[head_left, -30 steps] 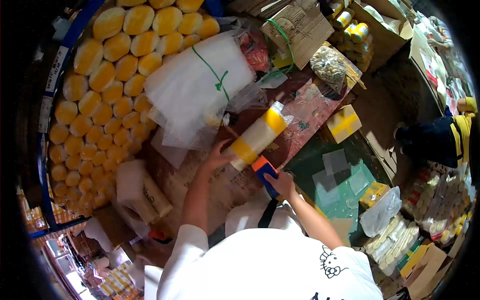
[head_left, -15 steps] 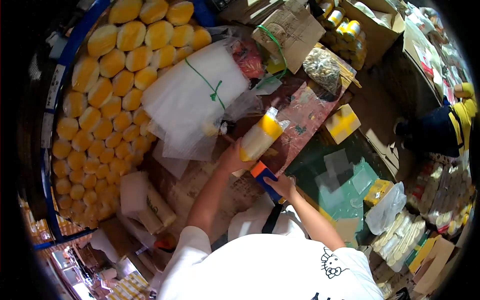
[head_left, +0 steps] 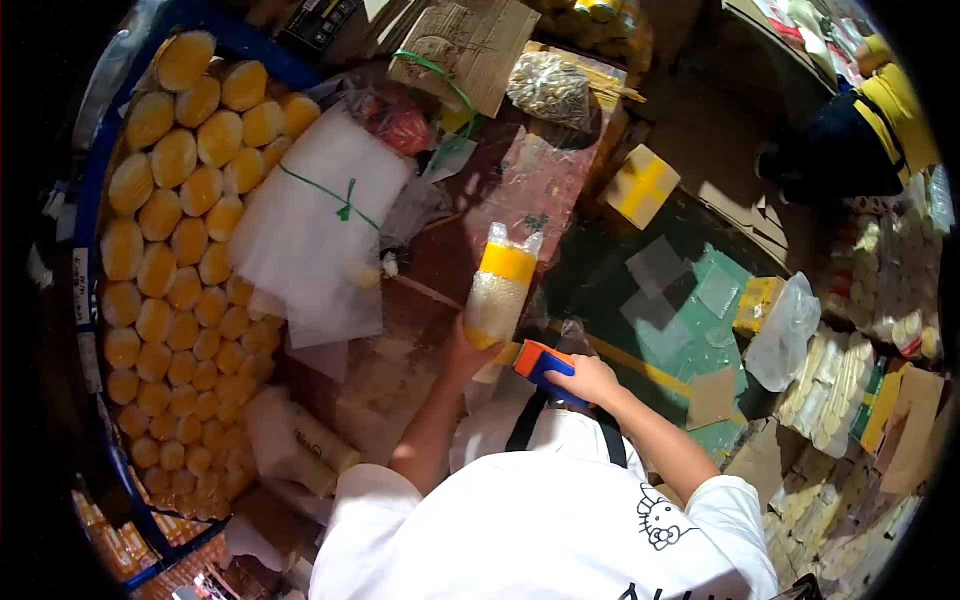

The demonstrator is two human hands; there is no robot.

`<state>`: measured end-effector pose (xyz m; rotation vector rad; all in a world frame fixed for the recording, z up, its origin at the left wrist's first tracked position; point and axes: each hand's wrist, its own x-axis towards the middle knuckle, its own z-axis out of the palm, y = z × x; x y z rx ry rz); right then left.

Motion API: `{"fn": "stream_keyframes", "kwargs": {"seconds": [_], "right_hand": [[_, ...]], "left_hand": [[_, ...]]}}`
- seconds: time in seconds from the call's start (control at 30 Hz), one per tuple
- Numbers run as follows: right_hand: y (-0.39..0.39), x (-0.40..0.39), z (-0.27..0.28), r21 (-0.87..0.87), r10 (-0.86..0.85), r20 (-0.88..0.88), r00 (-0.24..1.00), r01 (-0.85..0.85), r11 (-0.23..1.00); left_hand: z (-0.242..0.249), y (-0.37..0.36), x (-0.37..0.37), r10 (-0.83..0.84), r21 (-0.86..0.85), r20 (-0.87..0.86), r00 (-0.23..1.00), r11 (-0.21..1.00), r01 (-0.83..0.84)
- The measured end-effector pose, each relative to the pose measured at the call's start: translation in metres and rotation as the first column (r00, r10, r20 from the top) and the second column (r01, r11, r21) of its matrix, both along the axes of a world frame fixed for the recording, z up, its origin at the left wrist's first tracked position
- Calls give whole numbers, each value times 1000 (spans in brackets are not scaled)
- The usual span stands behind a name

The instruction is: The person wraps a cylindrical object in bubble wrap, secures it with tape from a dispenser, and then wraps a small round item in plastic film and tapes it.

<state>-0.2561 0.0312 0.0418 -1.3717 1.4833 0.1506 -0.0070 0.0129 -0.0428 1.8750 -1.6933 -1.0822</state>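
My left hand (head_left: 462,352) grips the lower end of a long clear plastic-wrapped roll (head_left: 499,287) with yellow bands, held nearly upright over the work surface. My right hand (head_left: 587,379) holds an orange and blue tape dispenser (head_left: 541,364) right beside the roll's lower end. A bundle of clear plastic bags (head_left: 318,230) tied with green string lies to the left of the roll.
Several yellow-banded rolls (head_left: 170,210) are stacked in a blue-framed cart at left. Cardboard (head_left: 466,45), a bag of small items (head_left: 552,90) and a yellow-taped box (head_left: 640,186) lie beyond. Another person in dark and yellow clothes (head_left: 868,130) stands at upper right. Packaged goods (head_left: 840,370) crowd the right.
The roll has swung from a slant to nearly upright in my left hand. My right hand kept the tape dispenser at its lower end. The view shifted right and down.
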Motion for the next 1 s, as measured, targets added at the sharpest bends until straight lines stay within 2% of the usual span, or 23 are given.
{"fn": "stream_keyframes", "kwargs": {"seconds": [0.07, 0.1, 0.17, 0.23, 0.3, 0.33, 0.37, 0.4, 0.43, 0.5, 0.53, 0.6, 0.63, 0.7, 0.73, 0.8, 0.83, 0.9, 0.93, 1.0], "right_hand": [[-2, 4, 3, 37, -5, 13, 1000, 5, 999], [-6, 9, 0, 71, 14, -1, 1000, -14, 997], [-16, 29, -6, 43, 55, -29, 998, -53, 998], [-27, 56, -1, 20, 83, -52, 995, -83, 996], [-44, 81, 13, -180, 73, 142, 987, -46, 983], [-52, 91, 9, -187, 85, 145, 986, -57, 981], [-59, 103, 2, -171, 120, 158, 980, -92, 981], [-63, 115, -1, -153, 155, 174, 973, -129, 980], [-66, 122, 3, -158, 171, 181, 969, -143, 977], [-69, 129, 10, -110, 122, 221, 968, -100, 989], [-68, 133, 6, -90, 131, 172, 976, -117, 989], [-66, 133, 0, -104, 128, 168, 978, -111, 988], [-64, 131, -2, -117, 110, 176, 978, -90, 989], [-61, 125, -3, -132, 89, 212, 973, -62, 989], [-58, 121, -4, -144, 60, 260, 964, -23, 989], [-55, 114, 1, -152, 63, 269, 961, -22, 988], [-54, 111, 3, -166, 55, 281, 958, -8, 986], [-49, 108, -2, -183, 48, 271, 961, 2, 983], [-47, 105, -5, -207, 35, 260, 965, 20, 978], [-48, 102, -12, -178, 49, 235, 971, -7, 984]], "left_hand": [[-13, 4, 8, 109, 96, -119, 987, 991, -98], [-9, 0, 14, 115, 90, -122, 986, 990, -105], [0, -14, 35, 96, 344, -36, 995, 936, -78], [44, -38, 58, 135, 235, -5, 991, 963, -130], [-28, -42, 151, 322, -39, -177, 930, 942, -334], [10, -46, 149, 332, -47, -176, 927, 938, -344], [55, -47, 156, 142, 17, 105, 984, 989, -144], [91, -48, 160, -83, 142, 360, 929, 989, 33], [96, -42, 161, -66, 138, 367, 928, 990, 16], [93, -25, 141, -301, 163, 295, 907, 951, 262], [80, -16, 132, -287, 158, 289, 913, 955, 250], [52, -2, 111, -318, 13, 280, 906, 945, 328], [44, 0, 105, -307, 8, 269, 913, 949, 316], [37, 4, 94, -171, 39, 213, 962, 985, 166], [38, 6, 90, -162, 44, 206, 965, 987, 157], [43, 7, 87, -212, -130, 165, 963, 964, 234], [45, 8, 81, -206, -124, 164, 965, 966, 228], [46, 9, 66, -92, 50, 318, 944, 995, 80], [43, 9, 62, -97, 55, 319, 943, 995, 83], [28, 9, 57, 10, -8, 235, 972, 1000, -8]]}}
